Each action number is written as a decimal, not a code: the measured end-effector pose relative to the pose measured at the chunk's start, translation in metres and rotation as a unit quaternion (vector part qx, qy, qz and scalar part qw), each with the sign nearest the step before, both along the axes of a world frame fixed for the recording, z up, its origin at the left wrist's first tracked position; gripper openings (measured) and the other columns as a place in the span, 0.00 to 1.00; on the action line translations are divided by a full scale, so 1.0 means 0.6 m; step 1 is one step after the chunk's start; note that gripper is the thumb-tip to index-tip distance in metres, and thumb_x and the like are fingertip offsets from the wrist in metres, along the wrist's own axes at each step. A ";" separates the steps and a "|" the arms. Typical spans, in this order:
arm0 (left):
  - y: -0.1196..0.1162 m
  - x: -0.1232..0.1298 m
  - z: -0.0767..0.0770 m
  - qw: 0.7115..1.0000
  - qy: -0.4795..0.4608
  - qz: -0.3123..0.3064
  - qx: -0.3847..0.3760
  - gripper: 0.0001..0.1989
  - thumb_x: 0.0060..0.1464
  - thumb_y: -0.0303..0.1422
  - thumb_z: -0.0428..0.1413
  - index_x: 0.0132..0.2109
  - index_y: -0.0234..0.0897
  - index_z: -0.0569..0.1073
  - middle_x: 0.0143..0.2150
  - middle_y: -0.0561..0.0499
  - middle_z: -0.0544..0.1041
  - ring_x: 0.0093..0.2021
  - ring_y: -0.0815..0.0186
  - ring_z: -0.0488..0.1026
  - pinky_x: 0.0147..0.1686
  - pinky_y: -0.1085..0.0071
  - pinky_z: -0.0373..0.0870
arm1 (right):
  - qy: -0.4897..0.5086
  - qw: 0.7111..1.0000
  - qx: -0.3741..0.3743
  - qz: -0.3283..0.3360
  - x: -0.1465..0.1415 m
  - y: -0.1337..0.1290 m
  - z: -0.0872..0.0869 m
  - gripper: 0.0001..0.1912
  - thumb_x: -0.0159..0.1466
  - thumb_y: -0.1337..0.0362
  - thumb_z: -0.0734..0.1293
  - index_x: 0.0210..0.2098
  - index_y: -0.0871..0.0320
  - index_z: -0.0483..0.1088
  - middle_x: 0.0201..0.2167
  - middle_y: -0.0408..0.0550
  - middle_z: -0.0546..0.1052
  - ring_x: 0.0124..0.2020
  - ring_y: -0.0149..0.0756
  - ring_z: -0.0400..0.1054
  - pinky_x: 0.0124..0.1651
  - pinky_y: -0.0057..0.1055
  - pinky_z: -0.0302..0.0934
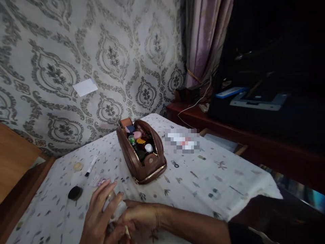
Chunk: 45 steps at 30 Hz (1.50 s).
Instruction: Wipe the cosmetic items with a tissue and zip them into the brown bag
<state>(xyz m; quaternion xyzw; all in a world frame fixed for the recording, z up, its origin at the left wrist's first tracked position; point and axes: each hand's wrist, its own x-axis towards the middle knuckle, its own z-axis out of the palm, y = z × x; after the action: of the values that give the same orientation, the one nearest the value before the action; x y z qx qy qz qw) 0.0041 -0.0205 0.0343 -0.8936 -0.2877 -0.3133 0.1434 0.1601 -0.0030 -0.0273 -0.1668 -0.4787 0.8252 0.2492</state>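
Note:
My left hand (98, 213) curves its fingers around a small whitish container (118, 209), whose exact kind is partly hidden by the fingers. My right hand (141, 215) comes in from the right and closes on the same container from its near side. A small pale yellowish bit (127, 232) shows by the right fingertips. Just beyond the hands lies a small packet with purple print (99, 181). Further up stands a brown toiletry bag (127, 159), unzipped, with several bottles and capped items inside, among them a green-topped bottle (131, 139) and a white cap (148, 148).
On the patterned white tablecloth (193, 196) lie a black round lid or jar (75, 193), a white tube with a black cap (91, 165) and a round yellowish item (78, 166). A blurred-out white item (181, 140) lies right of the bag. Dark red furniture (198, 118) borders the right.

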 end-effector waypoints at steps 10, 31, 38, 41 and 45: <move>0.010 0.015 0.050 0.982 -0.122 0.021 -0.142 0.12 0.61 0.32 0.50 0.34 0.37 0.78 0.35 0.45 0.79 0.34 0.65 0.76 0.34 0.74 0.74 | -0.032 0.994 -0.044 0.098 -0.006 0.020 -0.017 0.11 0.47 0.67 0.68 0.29 0.58 0.63 0.18 0.37 0.66 0.16 0.27 0.59 0.22 0.23 0.56; 0.007 0.016 0.034 0.779 -0.467 0.109 -0.404 0.29 0.54 0.58 0.48 0.42 0.36 0.74 0.36 0.46 0.79 0.35 0.60 0.76 0.34 0.67 0.73 | 0.088 0.996 0.002 0.018 0.027 0.000 0.022 0.38 0.54 0.35 0.68 0.49 0.59 0.64 0.29 0.44 0.73 0.27 0.33 0.73 0.26 0.24 0.61; 0.005 0.026 0.030 0.875 -0.362 0.148 -0.284 0.18 0.56 0.47 0.54 0.36 0.36 0.74 0.33 0.50 0.76 0.34 0.64 0.73 0.37 0.72 0.68 | 0.080 0.995 -0.052 0.023 0.023 -0.001 0.020 0.37 0.55 0.35 0.67 0.49 0.59 0.63 0.29 0.41 0.72 0.19 0.29 0.69 0.18 0.21 0.52; 0.015 0.025 0.028 0.867 -0.375 0.172 -0.280 0.22 0.61 0.48 0.49 0.30 0.35 0.74 0.25 0.52 0.73 0.28 0.67 0.69 0.31 0.73 0.65 | 0.038 0.999 -0.015 -0.028 0.021 -0.004 0.029 0.34 0.54 0.36 0.69 0.44 0.58 0.63 0.26 0.37 0.69 0.18 0.25 0.64 0.20 0.21 0.52; 0.028 0.026 0.021 0.823 -0.423 0.192 -0.326 0.29 0.58 0.54 0.48 0.25 0.35 0.75 0.19 0.52 0.70 0.22 0.67 0.66 0.23 0.72 0.62 | -0.005 0.991 0.063 -0.115 0.022 -0.007 0.042 0.35 0.43 0.47 0.80 0.39 0.57 0.62 0.29 0.35 0.68 0.26 0.24 0.62 0.29 0.22 0.56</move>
<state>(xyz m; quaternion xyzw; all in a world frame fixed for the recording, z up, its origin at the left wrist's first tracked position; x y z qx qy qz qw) 0.0200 -0.0036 0.0469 -0.5943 -0.5716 -0.5148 -0.2349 0.1733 -0.0070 -0.0021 -0.2088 -0.5085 0.7586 0.3499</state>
